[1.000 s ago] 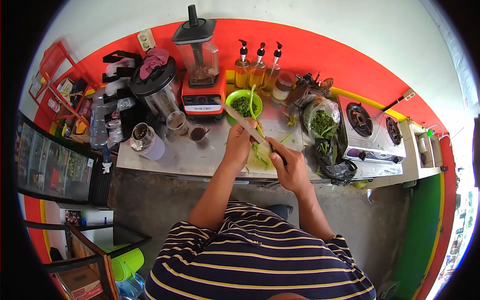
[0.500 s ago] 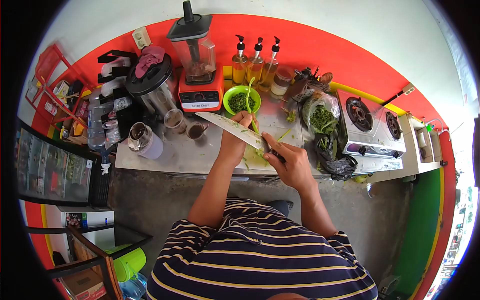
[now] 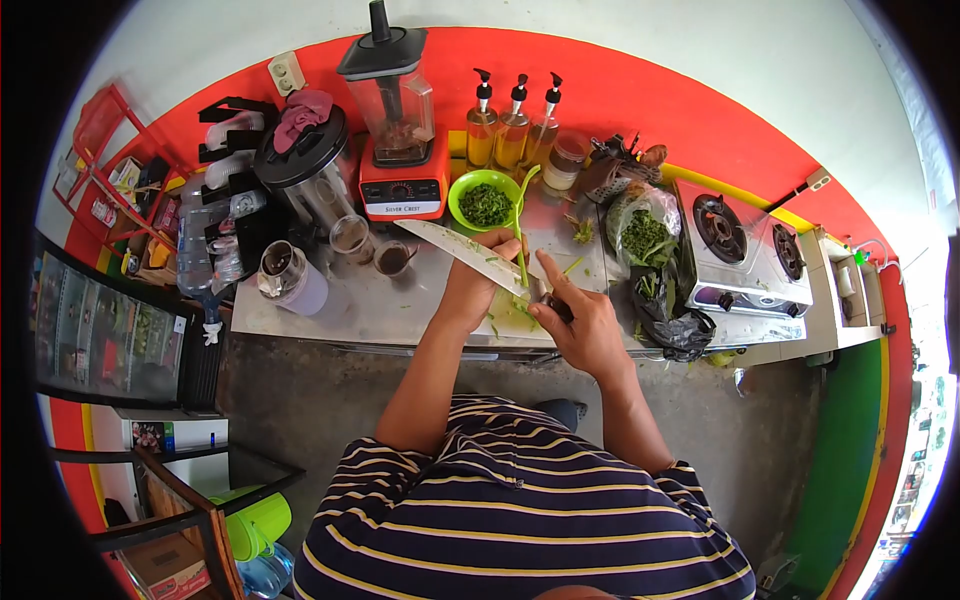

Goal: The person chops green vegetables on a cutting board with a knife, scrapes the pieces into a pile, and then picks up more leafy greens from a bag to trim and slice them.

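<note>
Evidently, the left hand (image 3: 472, 291) has its fingers closed round a long green stalk (image 3: 520, 215), which runs up out of the grip toward the green bowl and down between the two hands. The right hand (image 3: 590, 328) is clamped on the handle of a kitchen knife (image 3: 482, 264), its blade slanting to the upper left, across and in front of the left hand; whether the edge touches the stalk I cannot tell. The hands are near each other at the centre of the frame. Both forearms reach up from the bottom, converging, with the right index finger extended toward the upper left and the thumb below it.

Just above the left hand sits the green bowl (image 3: 456, 201) of chopped greens (image 3: 487, 205), the stalk's upper end passing its right side. Left of the bowl, the red-based blender (image 3: 403, 190) reads "SILVER CREST" on its front. Pump bottles (image 3: 512, 138) stand at upper centre. To the right lie a clear bag of greens (image 3: 645, 238) and a black plastic bag (image 3: 685, 335), beside a two-burner gas stove (image 3: 752, 275). Print on the carton (image 3: 170, 570) at lower left is too small to read.
</note>
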Tool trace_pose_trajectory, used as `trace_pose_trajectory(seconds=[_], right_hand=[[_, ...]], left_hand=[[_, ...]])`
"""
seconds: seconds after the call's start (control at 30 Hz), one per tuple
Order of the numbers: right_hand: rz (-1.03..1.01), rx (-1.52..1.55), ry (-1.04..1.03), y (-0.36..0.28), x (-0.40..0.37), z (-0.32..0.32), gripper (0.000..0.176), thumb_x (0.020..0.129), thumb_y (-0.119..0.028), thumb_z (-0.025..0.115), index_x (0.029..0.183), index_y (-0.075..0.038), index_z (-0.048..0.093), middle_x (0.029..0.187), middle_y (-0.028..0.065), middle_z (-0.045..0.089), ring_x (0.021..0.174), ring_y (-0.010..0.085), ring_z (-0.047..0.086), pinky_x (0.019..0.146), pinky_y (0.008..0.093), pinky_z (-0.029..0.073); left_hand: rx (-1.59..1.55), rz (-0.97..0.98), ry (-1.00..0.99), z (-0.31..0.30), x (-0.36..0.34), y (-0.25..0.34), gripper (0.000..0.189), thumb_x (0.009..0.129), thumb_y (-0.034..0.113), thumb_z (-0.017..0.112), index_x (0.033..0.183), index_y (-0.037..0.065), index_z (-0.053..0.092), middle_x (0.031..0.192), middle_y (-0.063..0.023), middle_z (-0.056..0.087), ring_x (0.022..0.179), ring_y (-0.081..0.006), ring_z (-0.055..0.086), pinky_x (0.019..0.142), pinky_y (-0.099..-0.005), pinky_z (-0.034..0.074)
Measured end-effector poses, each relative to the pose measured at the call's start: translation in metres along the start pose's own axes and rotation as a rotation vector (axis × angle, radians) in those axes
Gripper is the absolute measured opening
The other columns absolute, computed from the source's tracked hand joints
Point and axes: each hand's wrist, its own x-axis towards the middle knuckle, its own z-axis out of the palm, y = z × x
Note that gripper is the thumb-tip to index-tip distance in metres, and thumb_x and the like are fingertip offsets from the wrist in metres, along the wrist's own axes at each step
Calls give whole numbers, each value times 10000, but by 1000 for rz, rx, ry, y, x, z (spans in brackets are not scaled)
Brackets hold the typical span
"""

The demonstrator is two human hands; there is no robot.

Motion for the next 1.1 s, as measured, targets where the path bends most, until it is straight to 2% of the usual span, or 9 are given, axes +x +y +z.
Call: trace_pose_trajectory(seconds=[0.2, 0.5, 0.57, 0.67, 0.93, 1.1], right_hand=[[-23, 27, 3, 3, -3, -3, 750, 897, -305, 737, 1533, -104, 394, 664, 144, 616, 579, 348, 608, 599, 400, 482], [-17, 31, -5, 3, -11, -8, 737, 907, -300, 725, 1541, -132, 387, 612, 125, 561, 556, 346, 573, 577, 414, 457], [-18, 22, 1, 3, -12, -6, 726, 906, -301, 725, 1537, -151, 399, 620, 128, 569, 564, 351, 581, 582, 417, 462], [-34, 13, 42, 7, -14, -2, 701, 904, -302, 726, 1526, -189, 425, 643, 141, 593, 585, 362, 599, 594, 422, 474], [35, 5, 27, 5, -13, -10, 663, 901, -295, 728, 1502, -209, 463, 708, 177, 645, 618, 377, 630, 612, 423, 490], [1, 66, -15, 7, -14, -8, 651, 910, -280, 718, 1503, -202, 461, 642, 169, 582, 590, 380, 586, 603, 420, 470]], left_hand=[[-150, -46, -90, 4, -3, 0, 232, 1012, 194, 570, 1062, -12, 666, 868, -54, 648, 799, -101, 599, 744, -241, 474], [-80, -56, -15, 10, -7, -1, 163, 988, 110, 624, 1095, -5, 671, 933, -48, 693, 836, -108, 647, 748, -251, 523], [-260, -52, -110, 4, -6, -9, 150, 971, 103, 645, 1076, 2, 677, 947, -55, 707, 832, -112, 662, 744, -255, 539], [-367, -107, -133, -2, -4, -17, 142, 950, 101, 670, 1060, 11, 683, 945, -53, 711, 804, -117, 662, 715, -254, 544], [-276, -85, -77, 12, -16, -8, 143, 946, 94, 662, 1065, 15, 670, 933, -49, 699, 794, -114, 676, 661, -251, 562], [-303, -117, -117, 9, -15, -6, 196, 942, 103, 666, 1104, -2, 634, 943, -59, 689, 796, -120, 686, 658, -251, 578]])
